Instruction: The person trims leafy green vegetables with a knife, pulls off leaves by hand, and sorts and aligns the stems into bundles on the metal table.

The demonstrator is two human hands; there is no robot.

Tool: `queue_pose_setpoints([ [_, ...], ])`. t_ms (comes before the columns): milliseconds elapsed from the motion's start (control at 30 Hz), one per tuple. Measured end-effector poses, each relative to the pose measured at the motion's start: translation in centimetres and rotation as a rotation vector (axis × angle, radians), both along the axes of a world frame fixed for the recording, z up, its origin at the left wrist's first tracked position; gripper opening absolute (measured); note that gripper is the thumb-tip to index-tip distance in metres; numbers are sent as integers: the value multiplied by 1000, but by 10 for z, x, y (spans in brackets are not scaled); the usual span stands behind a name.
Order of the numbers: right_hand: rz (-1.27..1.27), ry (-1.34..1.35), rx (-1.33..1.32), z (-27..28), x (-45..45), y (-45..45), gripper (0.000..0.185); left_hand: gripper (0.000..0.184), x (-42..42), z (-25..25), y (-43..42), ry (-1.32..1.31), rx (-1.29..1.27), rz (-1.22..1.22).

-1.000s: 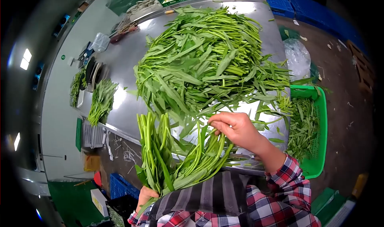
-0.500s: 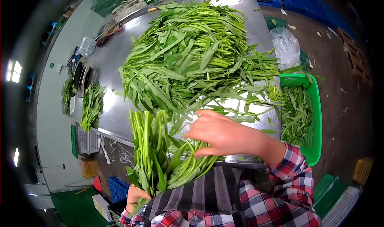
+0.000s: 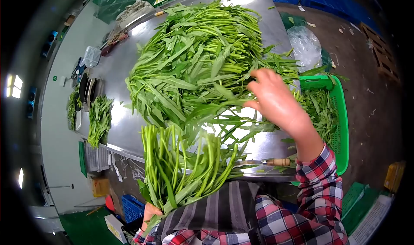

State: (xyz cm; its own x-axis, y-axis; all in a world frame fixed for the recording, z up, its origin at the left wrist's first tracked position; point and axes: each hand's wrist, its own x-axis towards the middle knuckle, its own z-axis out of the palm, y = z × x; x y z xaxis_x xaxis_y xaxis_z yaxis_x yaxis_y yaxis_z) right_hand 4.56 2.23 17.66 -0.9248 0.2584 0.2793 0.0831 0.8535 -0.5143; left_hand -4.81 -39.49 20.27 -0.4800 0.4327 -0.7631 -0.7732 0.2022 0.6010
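Observation:
Against the striped apron, my left hand (image 3: pixel 152 211) grips a bunch of water spinach (image 3: pixel 166 171) near its leafy lower end; the cut stems fan upward. My right hand (image 3: pixel 276 99) hovers at the right side of the big water spinach pile (image 3: pixel 202 55), thumb and fingers apart, with nothing visible held between them. Whether its fingertips touch the leaves I cannot tell. Below that hand, a knife with a wooden handle (image 3: pixel 278 162) lies along the near edge of the metal table (image 3: pixel 125 128).
A green basket (image 3: pixel 343 128) of leaves stands right of the table. On the table's left lies a smaller bunch of greens (image 3: pixel 100 117), near dark-handled tools (image 3: pixel 87 89). A clear plastic bag (image 3: pixel 305 46) sits beyond the right edge.
My right hand has moved from the held bunch up and right to the pile. The bunch's stems have spread wider in my left hand. The knife has come into view.

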Motion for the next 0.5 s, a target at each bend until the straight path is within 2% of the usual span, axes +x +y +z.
queue_pose_setpoints([
  [33,16,-17,54,-4,1,-1,29,73,0,-1,2,2,-4,-6],
  [67,96,-75,-302,-14,-2,-12,48,73,-1,-2,4,-3,-8,-3],
  [100,161,-307,-445,-1,-2,-25,67,73,0,-4,5,-6,-11,-4],
  [133,223,-347,-566,-13,-2,-41,80,73,0,-4,7,-11,-13,1],
  [167,338,-439,-536,-17,-8,-48,83,73,0,-5,7,-10,-17,2],
  [200,357,-309,-592,-22,-12,-62,76,73,1,-5,7,-13,-18,3],
  [267,503,-299,-711,-21,-16,-60,50,73,3,-6,7,-17,-24,15],
  [333,484,42,-847,-36,-14,-49,23,73,4,-6,6,-18,-30,26],
  [367,444,132,-735,-34,-11,-41,15,73,5,-8,6,-21,-29,34],
  [467,219,328,-403,-44,-10,-17,15,72,7,-8,3,-25,-30,43],
  [500,92,320,-465,-42,-7,-4,15,72,8,-8,2,-25,-28,49],
])
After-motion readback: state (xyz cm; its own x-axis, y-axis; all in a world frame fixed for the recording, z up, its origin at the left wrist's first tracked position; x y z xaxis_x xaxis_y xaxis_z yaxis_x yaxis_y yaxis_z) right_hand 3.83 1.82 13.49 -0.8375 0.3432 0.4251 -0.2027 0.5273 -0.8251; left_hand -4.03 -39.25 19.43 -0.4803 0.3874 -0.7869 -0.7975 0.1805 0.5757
